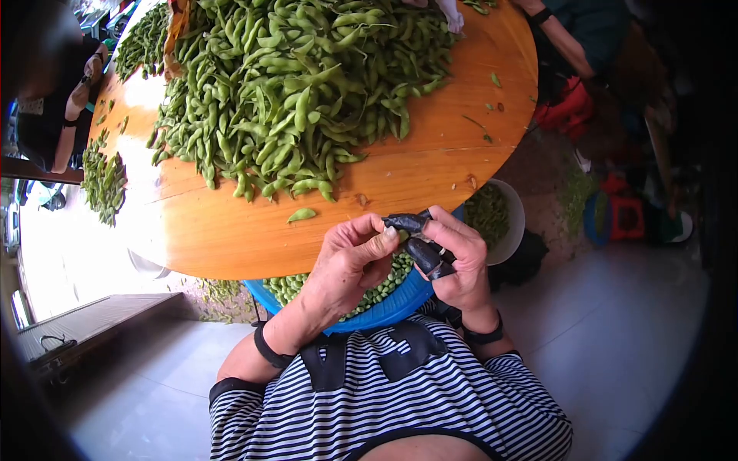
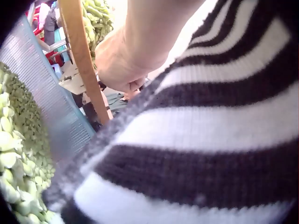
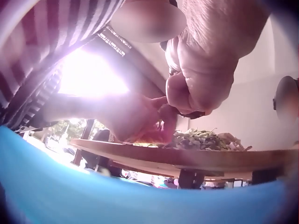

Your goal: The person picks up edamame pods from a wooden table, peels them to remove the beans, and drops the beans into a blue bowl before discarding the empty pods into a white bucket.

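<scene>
In the head view both hands meet over the table's near edge. My left hand [image 1: 346,265] pinches a small green pod [image 1: 403,235] between thumb and fingers. Black coverings wrap the thumb and a finger of my right hand [image 1: 460,257], which pinches the pod from the other side. The right wrist view shows my right hand [image 3: 203,70] curled, close beside my left hand [image 3: 140,119]. A large heap of green pods [image 1: 284,92] covers much of the round wooden table [image 1: 384,180]. Below the hands, a blue basket [image 1: 403,307] contains shelled beans [image 1: 288,286].
One loose pod [image 1: 301,215] lies near the table's front edge. A white bucket [image 1: 513,223] with green pods or husks stands right of the table. Other people's arms [image 1: 565,42] reach in at the far right and left. A small pod pile [image 1: 104,180] lies at the left.
</scene>
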Demonstrator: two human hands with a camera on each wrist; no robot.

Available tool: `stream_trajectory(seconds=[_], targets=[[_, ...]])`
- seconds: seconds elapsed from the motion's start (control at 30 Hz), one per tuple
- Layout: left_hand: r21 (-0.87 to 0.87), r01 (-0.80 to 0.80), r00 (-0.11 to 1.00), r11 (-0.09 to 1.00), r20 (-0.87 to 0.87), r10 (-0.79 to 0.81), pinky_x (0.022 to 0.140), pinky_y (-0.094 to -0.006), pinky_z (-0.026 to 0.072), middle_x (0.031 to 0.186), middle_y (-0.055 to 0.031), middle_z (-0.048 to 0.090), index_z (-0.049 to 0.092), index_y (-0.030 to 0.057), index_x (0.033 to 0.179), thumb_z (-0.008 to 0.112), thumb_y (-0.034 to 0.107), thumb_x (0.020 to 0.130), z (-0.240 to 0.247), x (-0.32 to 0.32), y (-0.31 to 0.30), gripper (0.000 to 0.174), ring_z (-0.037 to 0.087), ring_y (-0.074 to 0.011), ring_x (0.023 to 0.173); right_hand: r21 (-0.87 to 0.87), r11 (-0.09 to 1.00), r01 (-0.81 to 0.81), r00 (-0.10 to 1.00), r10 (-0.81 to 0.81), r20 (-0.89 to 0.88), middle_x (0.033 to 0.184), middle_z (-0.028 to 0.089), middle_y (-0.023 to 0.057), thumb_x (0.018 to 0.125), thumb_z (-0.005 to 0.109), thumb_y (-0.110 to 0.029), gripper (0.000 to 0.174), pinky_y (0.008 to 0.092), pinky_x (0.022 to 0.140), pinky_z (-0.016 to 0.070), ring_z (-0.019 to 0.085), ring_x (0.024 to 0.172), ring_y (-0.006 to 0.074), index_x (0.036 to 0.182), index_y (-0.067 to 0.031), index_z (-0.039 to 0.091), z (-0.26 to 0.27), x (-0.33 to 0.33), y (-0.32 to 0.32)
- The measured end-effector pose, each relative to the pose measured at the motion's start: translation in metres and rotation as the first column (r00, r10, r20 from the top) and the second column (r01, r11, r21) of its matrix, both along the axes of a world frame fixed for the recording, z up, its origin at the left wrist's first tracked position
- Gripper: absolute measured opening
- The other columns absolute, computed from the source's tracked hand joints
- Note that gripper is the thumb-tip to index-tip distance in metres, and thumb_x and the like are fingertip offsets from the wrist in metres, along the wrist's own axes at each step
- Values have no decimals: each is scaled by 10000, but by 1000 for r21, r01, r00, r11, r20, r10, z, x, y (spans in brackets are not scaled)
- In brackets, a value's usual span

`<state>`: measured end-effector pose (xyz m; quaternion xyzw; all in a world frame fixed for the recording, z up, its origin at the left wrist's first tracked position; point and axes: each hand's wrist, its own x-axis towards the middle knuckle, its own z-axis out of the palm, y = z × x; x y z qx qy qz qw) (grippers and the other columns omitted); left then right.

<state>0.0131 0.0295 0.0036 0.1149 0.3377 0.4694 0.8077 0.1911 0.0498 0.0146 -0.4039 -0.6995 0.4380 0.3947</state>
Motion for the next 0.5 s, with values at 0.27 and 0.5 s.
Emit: stream_trajectory(seconds=[0.27, 0.5], targets=[[25, -7, 996, 1000, -93, 9, 408, -198, 287, 694, 13, 558, 581, 54, 856, 672, 132, 896, 5, 4, 0, 126, 424, -43, 460, 14, 999, -46, 996, 45, 72, 781, 465, 118, 620, 538, 48, 327, 288, 582, 424, 505, 642, 241, 944, 66, 579, 7, 2, 8], [645, 418, 367, 640, -764, 530, 497, -318, 426, 726, -124, 516, 553, -69, 1043, 617, -8, 870, -3, 3, -1, 194, 542, -221, 560, 62, 997, 44, 993, -50, 110, 802, 486, 115, 607, 558, 80, 362, 305, 605, 443, 540, 665, 265, 968, 59, 577, 9, -5, -2]])
